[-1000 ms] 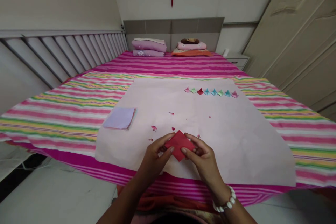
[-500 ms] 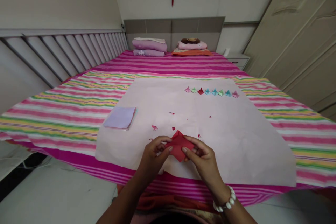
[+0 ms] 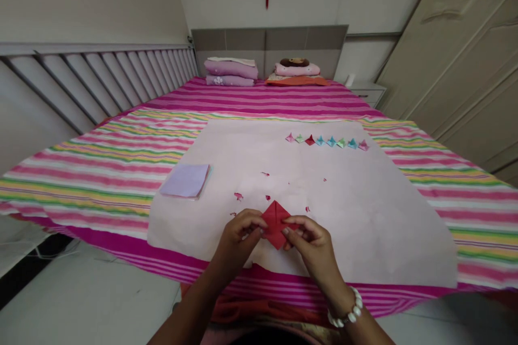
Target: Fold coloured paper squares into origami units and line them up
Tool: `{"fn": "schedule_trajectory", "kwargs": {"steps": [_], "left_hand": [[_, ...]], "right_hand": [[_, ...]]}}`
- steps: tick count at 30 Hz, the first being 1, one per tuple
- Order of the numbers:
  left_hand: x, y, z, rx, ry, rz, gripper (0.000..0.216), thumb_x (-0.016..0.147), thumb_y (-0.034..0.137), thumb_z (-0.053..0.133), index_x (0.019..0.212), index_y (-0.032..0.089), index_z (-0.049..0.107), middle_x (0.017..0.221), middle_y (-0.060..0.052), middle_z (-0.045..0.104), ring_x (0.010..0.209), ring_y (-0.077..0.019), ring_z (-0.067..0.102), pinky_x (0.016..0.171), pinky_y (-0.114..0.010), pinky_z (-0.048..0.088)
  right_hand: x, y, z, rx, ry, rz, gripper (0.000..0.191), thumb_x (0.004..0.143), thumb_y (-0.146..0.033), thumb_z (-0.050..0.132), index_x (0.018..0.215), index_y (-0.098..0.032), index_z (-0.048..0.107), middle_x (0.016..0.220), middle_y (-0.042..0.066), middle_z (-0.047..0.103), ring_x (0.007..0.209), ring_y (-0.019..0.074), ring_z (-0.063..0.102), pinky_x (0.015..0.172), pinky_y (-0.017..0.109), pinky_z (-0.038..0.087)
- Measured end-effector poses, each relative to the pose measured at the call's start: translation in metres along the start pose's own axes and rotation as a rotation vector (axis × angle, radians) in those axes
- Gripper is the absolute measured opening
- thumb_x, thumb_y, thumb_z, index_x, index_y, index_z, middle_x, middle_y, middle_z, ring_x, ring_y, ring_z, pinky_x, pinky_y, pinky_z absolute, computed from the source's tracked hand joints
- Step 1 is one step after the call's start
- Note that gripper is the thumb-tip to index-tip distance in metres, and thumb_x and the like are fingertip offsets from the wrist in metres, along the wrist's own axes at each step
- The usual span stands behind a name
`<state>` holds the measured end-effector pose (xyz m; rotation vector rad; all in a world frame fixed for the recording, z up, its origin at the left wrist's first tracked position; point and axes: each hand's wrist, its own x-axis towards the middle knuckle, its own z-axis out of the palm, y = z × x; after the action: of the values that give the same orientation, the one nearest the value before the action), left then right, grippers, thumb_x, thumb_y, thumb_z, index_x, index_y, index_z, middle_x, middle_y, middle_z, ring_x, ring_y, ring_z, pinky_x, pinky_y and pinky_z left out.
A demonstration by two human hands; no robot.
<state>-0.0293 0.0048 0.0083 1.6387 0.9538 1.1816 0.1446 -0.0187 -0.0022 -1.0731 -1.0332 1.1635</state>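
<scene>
left hand (image 3: 238,229) and right hand (image 3: 309,237) pinch red paper (image 3: 275,222) mid-fold, near bed edge; next crease likely needs aligned corners.

We are in a bedroom: striped bed (image 3: 101,161) under our right hand (image 3: 309,237), folded quilts (image 3: 230,71) and headboard (image 3: 267,43) far beyond it, wardrobe (image 3: 465,64) rightward.

A person's left hand (image 3: 238,232) and right hand (image 3: 309,240) are pinching a folded red paper (image 3: 275,222) between their fingertips, just above a pale sheet (image 3: 364,215) that is lying across a striped bedcover (image 3: 101,161). A row of small folded shapes (image 3: 326,141) is sitting farther back on the sheet, while a stack of lilac paper squares (image 3: 185,180) is resting at its left edge.
</scene>
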Motion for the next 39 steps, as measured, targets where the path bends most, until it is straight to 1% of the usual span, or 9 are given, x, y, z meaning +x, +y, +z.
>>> {"fn": "schedule_trajectory", "kwargs": {"steps": [4, 8, 16, 21, 25, 28, 32, 36, 39], "left_hand": [[0.0004, -0.0006, 0.0021, -0.135, 0.026, -0.085, 0.007, 0.073, 0.014, 0.065, 0.079, 0.017, 0.066, 0.084, -0.003, 0.063, 0.074, -0.0135, 0.06, 0.066, -0.025, 0.048], [-0.0001, 0.0004, 0.0042, -0.226, 0.027, -0.224, 0.014, 0.072, 0.019, 0.069, 0.085, 0.017, 0.066, 0.077, -0.002, 0.067, 0.07, -0.0132, 0.062, 0.065, -0.024, 0.05], [-0.0004, 0.0016, 0.0044, -0.293, 0.0, -0.342, 0.022, 0.071, 0.023, 0.071, 0.092, 0.015, 0.069, 0.082, -0.004, 0.072, 0.075, -0.0167, 0.066, 0.067, -0.027, 0.054], [0.0007, 0.0027, 0.0042, -0.329, -0.063, -0.32, 0.041, 0.073, 0.02, 0.07, 0.113, 0.018, 0.063, 0.106, -0.008, 0.071, 0.096, -0.0195, 0.066, 0.083, -0.031, 0.052], [0.0013, 0.0052, 0.0055, -0.332, -0.09, -0.333, 0.045, 0.074, 0.022, 0.07, 0.118, 0.019, 0.061, 0.111, -0.008, 0.07, 0.098, -0.0209, 0.065, 0.085, -0.033, 0.051], [0.0021, 0.0079, 0.0053, -0.309, -0.135, -0.329, 0.04, 0.077, 0.024, 0.067, 0.116, 0.019, 0.063, 0.107, -0.008, 0.071, 0.095, -0.0213, 0.065, 0.084, -0.034, 0.05], [0.0023, 0.0069, 0.0032, -0.224, -0.173, -0.261, 0.024, 0.081, 0.023, 0.063, 0.103, 0.02, 0.071, 0.097, -0.006, 0.07, 0.089, -0.019, 0.063, 0.081, -0.031, 0.048], [0.0017, 0.0037, 0.0019, -0.202, -0.152, -0.222, 0.018, 0.08, 0.021, 0.061, 0.092, 0.02, 0.074, 0.087, -0.004, 0.067, 0.081, -0.0166, 0.061, 0.072, -0.028, 0.048], [0.0019, 0.0052, 0.0018, -0.213, -0.137, -0.201, 0.017, 0.077, 0.017, 0.06, 0.086, 0.02, 0.075, 0.082, -0.004, 0.065, 0.078, -0.0157, 0.06, 0.07, -0.027, 0.048]], "right_hand": [[-0.0007, 0.0008, -0.0004, -0.007, -0.01, 0.015, 0.018, 0.07, -0.031, 0.076, 0.08, -0.018, 0.069, 0.046, -0.003, 0.062, 0.043, 0.01, 0.057, 0.047, 0.02, 0.044], [-0.0018, 0.0, 0.0005, 0.002, -0.025, 0.036, 0.019, 0.07, -0.033, 0.076, 0.079, -0.018, 0.068, 0.049, -0.003, 0.062, 0.045, 0.0095, 0.056, 0.048, 0.02, 0.044], [-0.0016, -0.0017, 0.0016, 0.012, -0.053, 0.055, 0.02, 0.071, -0.034, 0.076, 0.08, -0.018, 0.07, 0.055, -0.002, 0.063, 0.048, 0.0107, 0.055, 0.049, 0.023, 0.046], [-0.0022, 0.001, 0.0011, -0.004, -0.036, 0.029, 0.036, 0.07, -0.034, 0.076, 0.102, -0.019, 0.067, 0.06, -0.002, 0.064, 0.048, 0.012, 0.056, 0.049, 0.025, 0.048], [-0.0046, 0.0028, 0.0014, -0.008, -0.052, -0.014, 0.048, 0.074, -0.029, 0.074, 0.12, -0.023, 0.06, 0.066, -0.003, 0.063, 0.05, 0.0099, 0.054, 0.051, 0.023, 0.048], [-0.0052, 0.0021, 0.002, 0.018, -0.067, -0.017, 0.051, 0.075, -0.028, 0.074, 0.123, -0.025, 0.057, 0.071, -0.003, 0.063, 0.051, 0.0091, 0.055, 0.052, 0.023, 0.048], [-0.0042, 0.0, 0.0022, -0.01, -0.071, 0.001, 0.045, 0.073, -0.029, 0.075, 0.115, -0.021, 0.063, 0.065, -0.003, 0.063, 0.048, 0.0099, 0.055, 0.049, 0.023, 0.047], [-0.0035, -0.0003, 0.0003, -0.02, -0.09, 0.002, 0.022, 0.072, -0.029, 0.074, 0.091, -0.019, 0.072, 0.056, -0.002, 0.063, 0.047, 0.0121, 0.056, 0.048, 0.025, 0.049], [-0.0035, -0.0005, -0.0015, 0.017, -0.103, -0.025, 0.012, 0.072, -0.027, 0.073, 0.083, -0.021, 0.073, 0.059, -0.001, 0.064, 0.047, 0.0118, 0.058, 0.047, 0.024, 0.049]]}}
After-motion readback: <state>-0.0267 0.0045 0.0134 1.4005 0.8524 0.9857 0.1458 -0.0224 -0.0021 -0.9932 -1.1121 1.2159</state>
